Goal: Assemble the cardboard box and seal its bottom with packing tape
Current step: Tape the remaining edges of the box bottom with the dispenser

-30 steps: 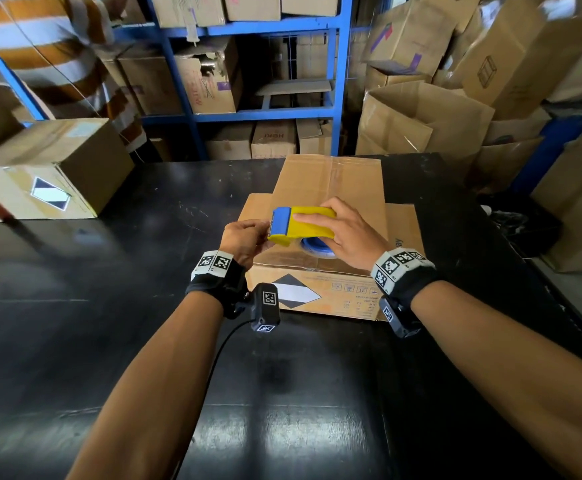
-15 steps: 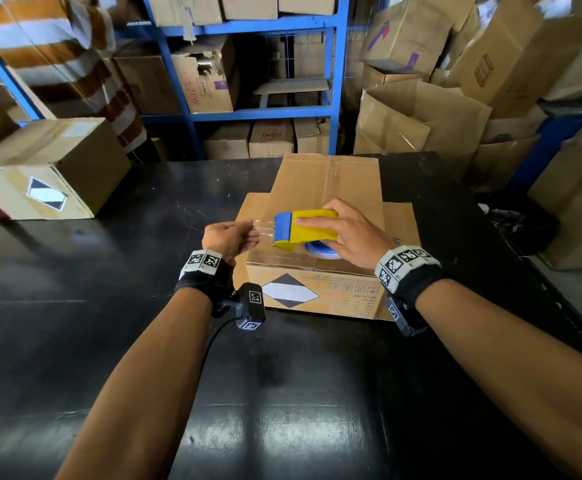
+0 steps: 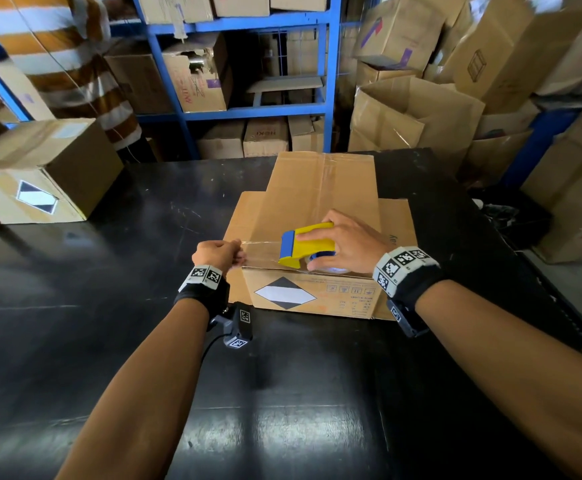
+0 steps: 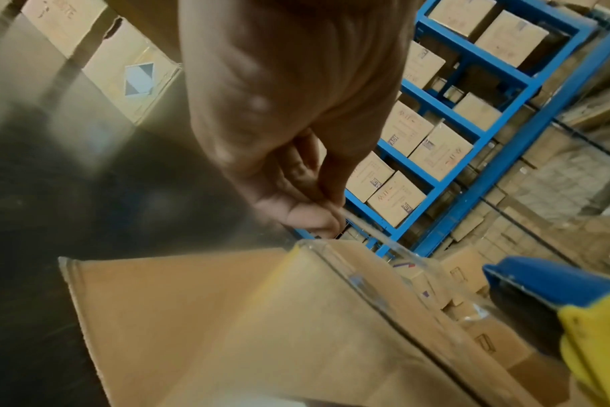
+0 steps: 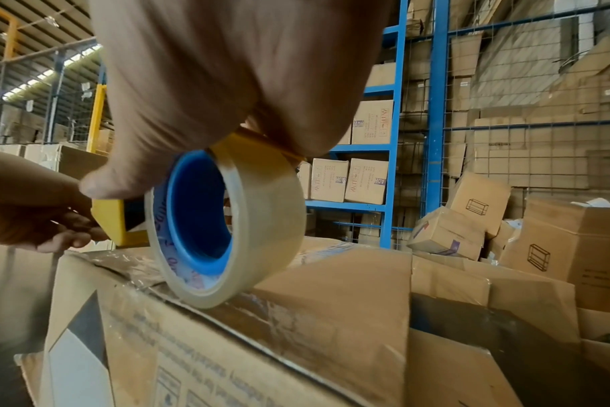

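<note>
We see the head view evenly lit and fairly sharp; pale glare patches lie on the glossy black table [image 3: 74, 341], and straight shelf lines bow toward the edges (wide-angle warp); in the left wrist view the left hand [image 4: 279, 124] is soft and close, and the table beside it smears into blur; in the right wrist view daylight comes through roof panels at upper left, and the right hand [image 5: 209, 82] is out of focus.

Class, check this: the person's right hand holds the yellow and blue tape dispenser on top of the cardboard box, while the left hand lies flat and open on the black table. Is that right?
Not quite. The left hand is not flat on the black table; it pinches the free end of the clear packing tape, as the head view shows. The right hand does hold the yellow and blue tape dispenser on the brown cardboard box.
</note>
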